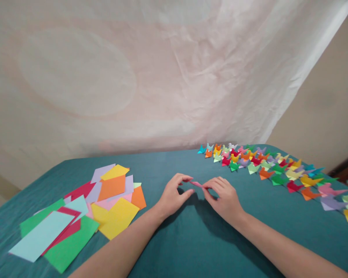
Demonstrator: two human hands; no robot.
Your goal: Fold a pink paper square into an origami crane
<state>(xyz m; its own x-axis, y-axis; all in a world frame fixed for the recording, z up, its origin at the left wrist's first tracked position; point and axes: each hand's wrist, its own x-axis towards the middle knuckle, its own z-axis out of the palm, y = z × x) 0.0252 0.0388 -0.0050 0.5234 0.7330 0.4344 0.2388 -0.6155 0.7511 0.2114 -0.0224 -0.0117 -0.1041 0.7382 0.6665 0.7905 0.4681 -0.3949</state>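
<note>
Between my hands, just above the table, is a small folded piece of pink paper [196,184], seen almost edge-on. My right hand [224,196] pinches its right end between thumb and fingertips. My left hand [174,195] is at the other end, thumb and index finger apart, with the index fingertip beside or lightly touching the paper's tip. Its exact folded shape is too thin to make out from here.
A loose pile of coloured paper sheets [121,216] lies to the left on the green tablecloth [174,247]. Rows of small folded paper birds [265,173] stand along the right side. Behind the table hangs a pale, wrinkled cloth [162,77].
</note>
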